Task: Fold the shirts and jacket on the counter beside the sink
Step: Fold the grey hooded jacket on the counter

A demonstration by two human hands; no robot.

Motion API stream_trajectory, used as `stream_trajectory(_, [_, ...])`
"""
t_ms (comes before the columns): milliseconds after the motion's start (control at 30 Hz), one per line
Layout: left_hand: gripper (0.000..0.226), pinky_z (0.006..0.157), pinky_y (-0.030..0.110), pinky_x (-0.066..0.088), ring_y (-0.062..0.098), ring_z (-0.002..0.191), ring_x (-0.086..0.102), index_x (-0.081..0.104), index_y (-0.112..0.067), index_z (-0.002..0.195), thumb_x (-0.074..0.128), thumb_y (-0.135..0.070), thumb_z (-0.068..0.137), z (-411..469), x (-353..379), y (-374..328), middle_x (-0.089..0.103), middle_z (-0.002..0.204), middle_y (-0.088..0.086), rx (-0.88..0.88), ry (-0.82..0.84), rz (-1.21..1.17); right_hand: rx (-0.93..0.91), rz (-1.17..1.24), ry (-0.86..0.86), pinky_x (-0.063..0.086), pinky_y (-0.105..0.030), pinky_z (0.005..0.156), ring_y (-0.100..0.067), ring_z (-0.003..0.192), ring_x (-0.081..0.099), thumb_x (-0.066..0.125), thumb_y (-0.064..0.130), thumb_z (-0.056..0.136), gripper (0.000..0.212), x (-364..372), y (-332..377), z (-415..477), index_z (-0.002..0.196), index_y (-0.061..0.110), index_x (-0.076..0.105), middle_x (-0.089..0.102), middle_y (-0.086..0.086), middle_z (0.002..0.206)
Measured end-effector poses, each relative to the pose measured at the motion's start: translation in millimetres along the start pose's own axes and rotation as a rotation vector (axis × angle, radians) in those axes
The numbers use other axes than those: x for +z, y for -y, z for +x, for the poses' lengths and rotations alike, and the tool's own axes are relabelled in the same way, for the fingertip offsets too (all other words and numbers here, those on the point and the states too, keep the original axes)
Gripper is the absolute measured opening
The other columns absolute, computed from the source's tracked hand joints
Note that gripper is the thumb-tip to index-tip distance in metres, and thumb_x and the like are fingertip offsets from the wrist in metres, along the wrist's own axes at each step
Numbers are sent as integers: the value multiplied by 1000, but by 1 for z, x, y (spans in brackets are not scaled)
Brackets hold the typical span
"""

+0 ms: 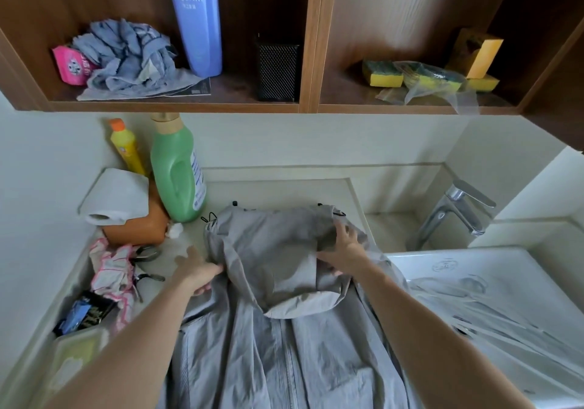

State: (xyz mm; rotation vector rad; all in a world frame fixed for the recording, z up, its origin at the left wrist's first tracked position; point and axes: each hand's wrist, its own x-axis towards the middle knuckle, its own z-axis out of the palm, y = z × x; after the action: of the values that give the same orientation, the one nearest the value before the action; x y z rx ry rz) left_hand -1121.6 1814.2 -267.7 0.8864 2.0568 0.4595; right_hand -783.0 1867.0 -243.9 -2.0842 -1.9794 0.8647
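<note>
so, grey jacket (284,345) lies front-up on the counter (284,190) just left of the sink (474,282), zip (289,361) running toward the camera, lower part out of frame. hood (278,250) is bunched at the far end, and a rounded flap of it lies over the chest.

right hand (343,250) has fingers curled into a gather of fabric at the hood, thumb laid along a crease. left hand (197,274) sits at the opposite shoulder edge, touching cloth, but it's blurred, so can't tell if it grips or just presses. hands are well apart, one each side of the hood.

handling guess: thin woven shell, light, soft, no stiffness, likely a bit slick on the smooth counter. it'll slide and won't keep a crease unless pressed flat. cords at the hood rim could snag. best holds look like the shoulder seams or hood rim, both hands together, then smooth with flat palms.

sink-side edge lies right at the sink rim and could slip in. other side is crowded: pink-white cloth (110,269) and green bottle (177,171) nearby. no shirts i can identify.
</note>
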Motion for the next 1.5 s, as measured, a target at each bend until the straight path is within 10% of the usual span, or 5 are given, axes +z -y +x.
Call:
stream_trajectory(367, [26, 65, 35, 41, 30, 73, 58, 65, 3, 74, 61, -15, 92, 36, 4, -24, 65, 75, 18, 265, -319, 105, -14, 208, -37, 35, -44, 114, -38, 137, 39, 73, 31, 88, 94, 6, -2, 36, 157, 19, 11, 27, -20, 152])
stream_trajectory(633, [40, 84, 39, 46, 36, 100, 59, 57, -15, 119, 56, 0, 82, 26, 1, -71, 50, 127, 14, 500, -598, -46, 97, 31, 119, 57, -24, 80, -37, 109, 64, 64, 32, 92, 34, -14, 11, 50, 115, 7, 60, 66, -19, 114])
stream_trajectory(800, [47, 102, 51, 45, 37, 125, 50, 53, -7, 133, 66, -15, 88, 20, 30, -106, 52, 133, 17, 1001, -430, 295, -288, 12, -454, 48, -39, 90, -36, 110, 57, 51, 17, 95, 31, -10, 50, 56, 124, 16, 63, 52, -11, 131])
stream_trajectory(1067, [74, 118, 58, 14, 41, 150, 11, 24, -34, 156, 28, -70, 92, 62, 74, -31, 13, 166, 8, 652, -299, 857, -350, -273, -168, -13, -35, 119, -18, 154, 0, 25, 52, 103, 59, 93, 35, 59, 158, 30, 19, 6, 5, 167])
stream_trajectory(1500, [76, 121, 56, -4, 37, 151, -16, -6, -41, 156, -1, -76, 88, 80, 74, -31, -20, 165, 5, 504, -189, 859, -22, -280, -58, 7, -42, 122, -25, 153, -2, 17, 56, 102, 69, 67, 19, 89, 159, 23, -2, -9, -2, 167])
